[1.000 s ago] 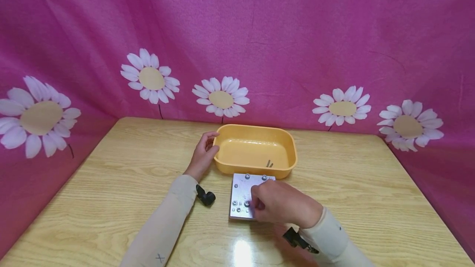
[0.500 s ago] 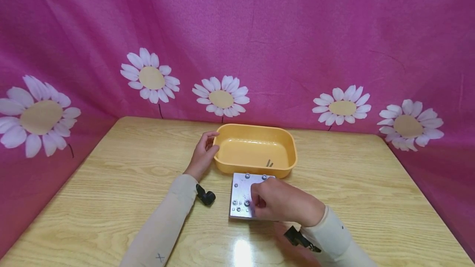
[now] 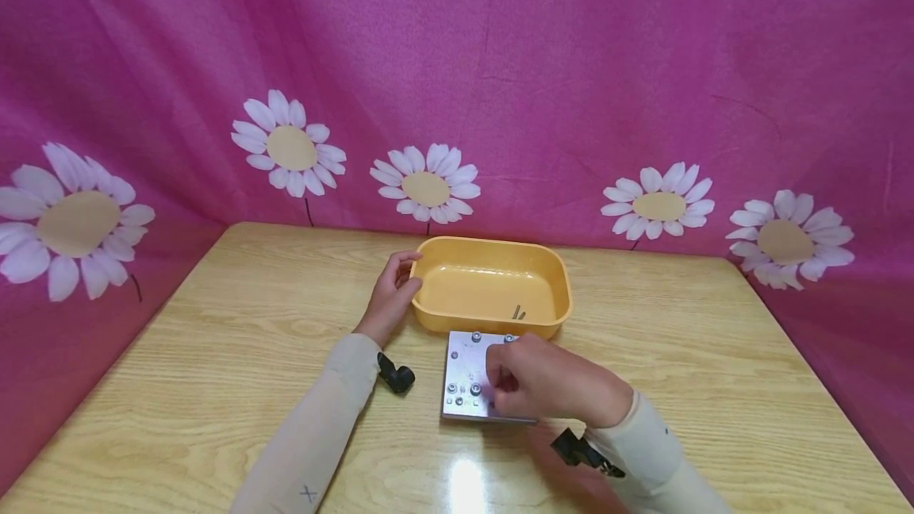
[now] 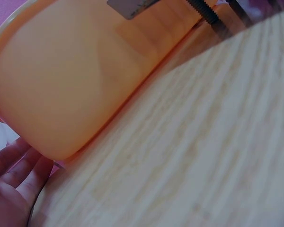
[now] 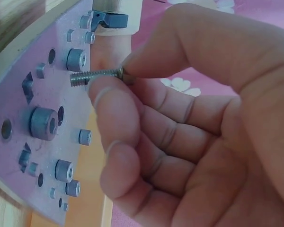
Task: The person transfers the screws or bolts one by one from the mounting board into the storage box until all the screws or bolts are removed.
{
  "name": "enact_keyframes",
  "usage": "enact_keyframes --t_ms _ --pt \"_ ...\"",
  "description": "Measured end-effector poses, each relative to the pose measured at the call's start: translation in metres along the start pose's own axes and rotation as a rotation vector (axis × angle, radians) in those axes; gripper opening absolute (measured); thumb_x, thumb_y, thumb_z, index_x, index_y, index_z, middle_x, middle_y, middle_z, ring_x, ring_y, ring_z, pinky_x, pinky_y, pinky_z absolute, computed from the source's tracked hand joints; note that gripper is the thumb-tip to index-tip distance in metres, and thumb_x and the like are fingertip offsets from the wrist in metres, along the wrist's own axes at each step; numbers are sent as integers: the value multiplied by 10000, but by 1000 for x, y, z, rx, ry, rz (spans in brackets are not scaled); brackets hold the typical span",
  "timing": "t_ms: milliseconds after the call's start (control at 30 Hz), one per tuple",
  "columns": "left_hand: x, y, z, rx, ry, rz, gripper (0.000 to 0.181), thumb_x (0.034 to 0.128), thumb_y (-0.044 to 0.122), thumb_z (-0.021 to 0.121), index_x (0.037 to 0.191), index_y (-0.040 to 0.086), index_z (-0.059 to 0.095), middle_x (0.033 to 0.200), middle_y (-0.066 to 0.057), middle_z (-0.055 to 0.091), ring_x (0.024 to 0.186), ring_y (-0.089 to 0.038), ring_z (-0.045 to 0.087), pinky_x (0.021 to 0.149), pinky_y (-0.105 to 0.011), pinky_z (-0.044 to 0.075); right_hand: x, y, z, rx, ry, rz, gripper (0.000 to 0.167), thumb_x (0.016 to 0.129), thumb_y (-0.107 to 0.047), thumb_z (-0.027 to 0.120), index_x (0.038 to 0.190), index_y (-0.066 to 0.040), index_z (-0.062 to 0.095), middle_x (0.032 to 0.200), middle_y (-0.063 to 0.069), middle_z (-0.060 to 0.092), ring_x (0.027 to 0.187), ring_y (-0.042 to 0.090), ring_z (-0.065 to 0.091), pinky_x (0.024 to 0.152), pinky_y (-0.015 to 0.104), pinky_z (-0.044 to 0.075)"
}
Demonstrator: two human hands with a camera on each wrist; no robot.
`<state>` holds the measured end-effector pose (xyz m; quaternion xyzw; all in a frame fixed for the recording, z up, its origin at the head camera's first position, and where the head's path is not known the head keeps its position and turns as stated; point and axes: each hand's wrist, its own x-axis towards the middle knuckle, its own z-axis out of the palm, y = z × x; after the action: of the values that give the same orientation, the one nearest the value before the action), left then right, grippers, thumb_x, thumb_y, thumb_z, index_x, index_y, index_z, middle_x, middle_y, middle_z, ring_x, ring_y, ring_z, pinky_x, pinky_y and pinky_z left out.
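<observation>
At lower centre, the right hand pinches a screw (thread exposed) over the plate; left of centre, the left hand, fingers relaxed, touches the tray.

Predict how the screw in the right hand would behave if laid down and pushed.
The screw is likely stiff, since it looks like metal. Its threaded body looks round, so it would probably roll. It is small in the right hand, so it may drop easily.
</observation>
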<state>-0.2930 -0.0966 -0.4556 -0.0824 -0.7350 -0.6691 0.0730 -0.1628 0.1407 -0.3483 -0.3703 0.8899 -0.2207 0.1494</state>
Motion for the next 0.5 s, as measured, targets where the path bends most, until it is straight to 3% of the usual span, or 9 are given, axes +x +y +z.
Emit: enact_keyframes --t_ms 233,500 --pt "1 1 -1 -28 -17 -12 428 875 22 540 1296 92 504 1256 -179 510 1174 -291 481 1057 -369 348 -1 2 0 3 42 -25 130 831 -138 698 769 -186 594 636 -105 514 581 9 463 506 185 394" --pt "-1 12 -3 -22 -45 -52 447 882 -14 533 1324 29 476 1289 -238 491 1199 -343 468 1064 -399 346 -1 7 -3 6 98 -26 157 811 -123 685 767 -202 556 631 -113 484 583 14 450 508 189 384"
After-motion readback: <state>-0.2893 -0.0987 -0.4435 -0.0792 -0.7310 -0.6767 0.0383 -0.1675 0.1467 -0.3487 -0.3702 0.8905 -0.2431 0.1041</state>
